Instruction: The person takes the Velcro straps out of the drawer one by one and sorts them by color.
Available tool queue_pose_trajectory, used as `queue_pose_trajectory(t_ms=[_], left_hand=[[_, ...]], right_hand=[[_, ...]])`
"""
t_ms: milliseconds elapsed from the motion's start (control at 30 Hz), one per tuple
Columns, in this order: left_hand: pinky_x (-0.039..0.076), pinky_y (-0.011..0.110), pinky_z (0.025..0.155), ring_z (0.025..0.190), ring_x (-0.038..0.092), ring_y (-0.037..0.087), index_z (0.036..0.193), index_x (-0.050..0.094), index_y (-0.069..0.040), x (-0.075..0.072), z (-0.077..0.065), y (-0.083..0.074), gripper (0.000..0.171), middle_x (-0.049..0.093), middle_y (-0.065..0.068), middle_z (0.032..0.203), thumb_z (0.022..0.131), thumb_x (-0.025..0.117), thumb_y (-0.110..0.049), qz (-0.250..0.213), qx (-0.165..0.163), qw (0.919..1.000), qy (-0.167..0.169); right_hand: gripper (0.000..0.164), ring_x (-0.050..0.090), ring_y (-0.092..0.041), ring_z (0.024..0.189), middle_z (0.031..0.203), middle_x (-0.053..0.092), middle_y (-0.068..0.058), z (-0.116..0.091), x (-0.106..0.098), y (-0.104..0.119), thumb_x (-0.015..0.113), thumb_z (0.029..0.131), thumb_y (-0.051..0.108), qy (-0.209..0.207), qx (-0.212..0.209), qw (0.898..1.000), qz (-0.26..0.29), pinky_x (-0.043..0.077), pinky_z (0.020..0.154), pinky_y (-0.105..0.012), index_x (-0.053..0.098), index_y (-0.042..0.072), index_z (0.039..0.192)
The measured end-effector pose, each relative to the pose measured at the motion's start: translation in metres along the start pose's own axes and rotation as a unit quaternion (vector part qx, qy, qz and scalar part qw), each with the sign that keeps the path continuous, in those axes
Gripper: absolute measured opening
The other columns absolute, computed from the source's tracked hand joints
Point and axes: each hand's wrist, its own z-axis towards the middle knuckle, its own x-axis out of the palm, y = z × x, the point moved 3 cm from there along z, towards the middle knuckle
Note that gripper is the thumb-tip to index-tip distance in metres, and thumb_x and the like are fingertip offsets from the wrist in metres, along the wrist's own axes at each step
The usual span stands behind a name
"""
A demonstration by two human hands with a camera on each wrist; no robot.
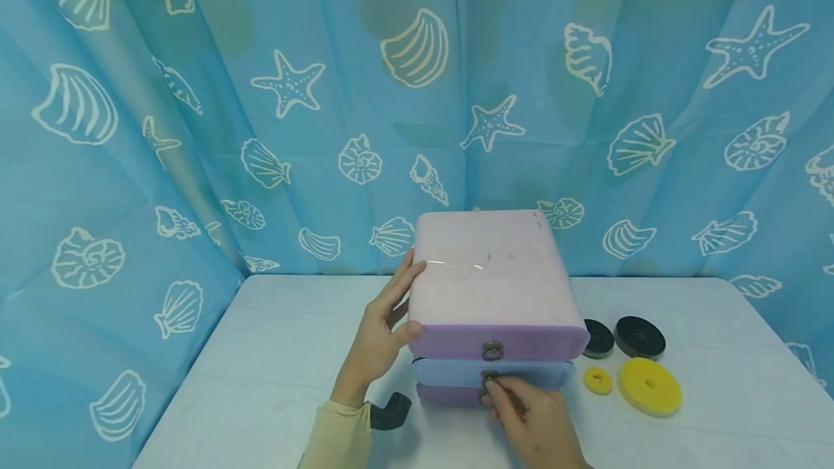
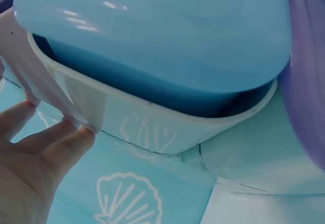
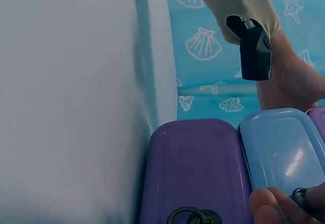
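A small three-drawer box [image 1: 495, 281] with a whitish top stands on the table. Its middle drawer [image 2: 167, 36] has a blue front and is pulled slightly out, with a dark gap showing behind it in the left wrist view. My right hand [image 1: 537, 418] pinches the dark ring pull [image 3: 298, 195] of that drawer between thumb and fingers. Against the box's left side my left hand [image 1: 378, 335] rests, fingers extended. The purple top drawer [image 1: 449, 343] and purple bottom drawer [image 3: 195, 168] sit above and below the blue one.
Right of the box lie two black discs, the larger one [image 1: 640, 337] farther right, plus a small yellow ring [image 1: 597, 381] and a large yellow disc [image 1: 650, 386]. A shell-patterned blue curtain [image 1: 365, 107] hangs behind the white table [image 1: 293, 353].
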Motion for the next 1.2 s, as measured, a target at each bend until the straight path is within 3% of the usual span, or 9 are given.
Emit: queue_pose_trajectory(t_ms=[467,733,867,1200], left_hand=[[0.036,0.06,0.109,0.152,0.021,0.021,0.156,0.039,-0.024,0.0,0.0,-0.002,0.081,0.018,-0.001,0.167,0.091,0.055,-0.07,0.005,0.006,1.0,-0.002],[0.036,0.059,0.11,0.152,0.021,0.02,0.156,0.04,-0.025,0.0,0.0,-0.002,0.081,0.019,-0.003,0.167,0.091,0.056,-0.07,0.004,0.0,1.0,-0.002],[0.036,0.059,0.11,0.152,0.021,0.021,0.156,0.039,-0.025,0.0,0.0,-0.002,0.081,0.018,-0.003,0.167,0.091,0.055,-0.07,0.002,0.003,1.0,-0.001],[0.037,0.058,0.11,0.152,0.022,0.02,0.156,0.039,-0.026,0.001,0.0,-0.002,0.08,0.019,-0.004,0.167,0.091,0.056,-0.07,0.004,-0.004,1.0,-0.003]], right_hand=[[0.012,0.064,-0.002,0.057,0.068,0.069,0.012,0.006,0.001,-0.005,0.074,0.09,0.003,-0.013,-0.036,0.999,0.034,0.053,0.052,-0.019,0.074,0.013,0.084],[0.012,0.055,0.004,0.055,0.062,0.066,0.015,0.004,0.001,-0.01,0.075,0.092,0.015,-0.001,0.017,1.0,-0.02,0.05,0.052,-0.019,0.074,0.016,0.08],[0.009,0.055,0.004,0.054,0.061,0.065,0.016,0.002,0.0,-0.012,0.076,0.09,0.014,0.001,0.017,0.999,-0.028,0.049,0.052,-0.02,0.075,0.015,0.082],[0.003,0.06,0.002,0.057,0.065,0.068,0.012,-0.007,0.002,-0.022,0.076,0.09,0.011,0.037,0.071,0.997,-0.021,0.053,0.056,-0.019,0.076,0.01,0.092]])
